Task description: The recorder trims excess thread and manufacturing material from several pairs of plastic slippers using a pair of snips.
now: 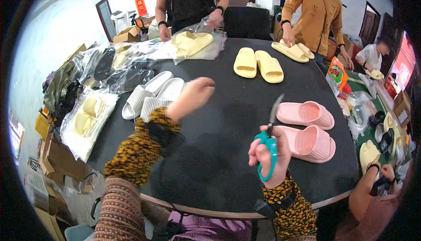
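Observation:
My right hand [275, 155] is closed round the teal handles of a pair of scissors [268, 153], its metal blades pointing away from me. Just beside it, on the right of the black table [210, 153], lie two pink slippers [305, 113] with ribbed straps. My left hand [190, 98] hovers over the table with curled fingers; whether anything is between them is hidden. Partly behind that hand and sleeve is a pair of white ribbed slippers [142, 98]. Two pale yellow slippers [245, 63] lie farther back, right of the middle.
Across the table a person in black [186, 4] handles a clear bag holding yellow slippers [193, 43]. Another person in mustard [313, 12] touches a cream pair [294, 51]. Bagged slippers [87, 120] and plastic wrapping [127, 61] cover the left edge. More people and slippers are at the right.

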Available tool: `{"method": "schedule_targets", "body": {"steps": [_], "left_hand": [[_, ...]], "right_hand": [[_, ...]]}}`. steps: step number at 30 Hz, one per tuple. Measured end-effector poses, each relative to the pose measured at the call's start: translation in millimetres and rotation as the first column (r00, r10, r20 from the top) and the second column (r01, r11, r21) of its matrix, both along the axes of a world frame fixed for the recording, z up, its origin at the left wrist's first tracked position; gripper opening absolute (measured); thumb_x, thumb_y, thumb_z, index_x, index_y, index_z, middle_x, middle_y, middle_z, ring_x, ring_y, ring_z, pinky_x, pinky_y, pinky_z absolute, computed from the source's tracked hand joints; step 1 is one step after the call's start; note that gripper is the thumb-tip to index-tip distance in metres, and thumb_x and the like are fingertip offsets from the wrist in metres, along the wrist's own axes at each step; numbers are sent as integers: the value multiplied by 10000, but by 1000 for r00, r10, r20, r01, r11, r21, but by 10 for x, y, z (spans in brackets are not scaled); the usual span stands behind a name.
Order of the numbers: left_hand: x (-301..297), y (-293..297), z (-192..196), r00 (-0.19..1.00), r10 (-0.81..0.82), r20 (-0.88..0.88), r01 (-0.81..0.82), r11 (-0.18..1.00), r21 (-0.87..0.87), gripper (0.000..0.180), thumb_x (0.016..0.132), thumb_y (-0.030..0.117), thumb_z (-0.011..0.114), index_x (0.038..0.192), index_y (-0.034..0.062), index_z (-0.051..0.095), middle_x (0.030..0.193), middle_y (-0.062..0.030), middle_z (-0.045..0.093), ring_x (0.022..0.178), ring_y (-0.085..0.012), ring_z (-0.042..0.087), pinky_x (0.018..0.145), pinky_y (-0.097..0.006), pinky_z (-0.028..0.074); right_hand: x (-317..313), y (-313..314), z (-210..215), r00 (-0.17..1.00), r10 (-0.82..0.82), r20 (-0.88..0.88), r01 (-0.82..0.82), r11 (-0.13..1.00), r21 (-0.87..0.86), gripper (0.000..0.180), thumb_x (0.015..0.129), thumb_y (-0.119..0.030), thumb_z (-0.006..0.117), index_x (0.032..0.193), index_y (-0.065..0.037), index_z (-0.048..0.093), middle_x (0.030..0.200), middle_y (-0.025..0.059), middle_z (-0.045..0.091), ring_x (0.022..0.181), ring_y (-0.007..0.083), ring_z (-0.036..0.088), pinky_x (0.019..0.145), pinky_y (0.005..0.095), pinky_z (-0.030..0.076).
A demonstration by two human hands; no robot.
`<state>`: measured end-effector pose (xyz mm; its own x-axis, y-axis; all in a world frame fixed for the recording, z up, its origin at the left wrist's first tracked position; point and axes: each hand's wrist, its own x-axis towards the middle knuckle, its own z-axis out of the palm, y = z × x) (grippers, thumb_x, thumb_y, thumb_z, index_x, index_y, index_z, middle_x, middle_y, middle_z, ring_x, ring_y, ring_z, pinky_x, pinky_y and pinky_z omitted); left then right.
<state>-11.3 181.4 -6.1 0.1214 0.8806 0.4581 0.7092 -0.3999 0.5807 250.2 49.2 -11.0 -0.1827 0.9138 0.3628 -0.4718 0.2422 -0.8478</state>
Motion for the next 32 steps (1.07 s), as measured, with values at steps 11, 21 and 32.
{"method": "schedule_targets", "body": {"steps": [11,21,32], "left_hand": [[-2166,-412,-89,858,200,-473,-266,961,-76,310,924,293,449,1067,98,643,1168,-138,582,1089,-340,540,926,-441,413],[-1481,-528,90,585,-27,-811,-178,971,-160,413,950,388,403,901,90,684,853,-165,630,973,-320,550,926,-460,325],[-1356,-534,247,793,103,-601,-382,852,-358,525,861,488,552,784,-13,688,734,-240,635,754,-368,640,714,-418,490]], "right_hand": [[-171,-55,-246,960,121,252,-124,992,-4,360,864,-46,598,1188,-18,445,781,61,587,593,67,549,493,188,457],[-157,25,-283,935,74,347,-101,993,60,410,849,-150,680,1167,-19,458,718,17,570,638,48,532,573,224,436],[-141,10,-223,941,63,332,-101,990,98,439,850,-196,687,1170,-4,456,781,34,573,696,64,524,615,236,441]]}}
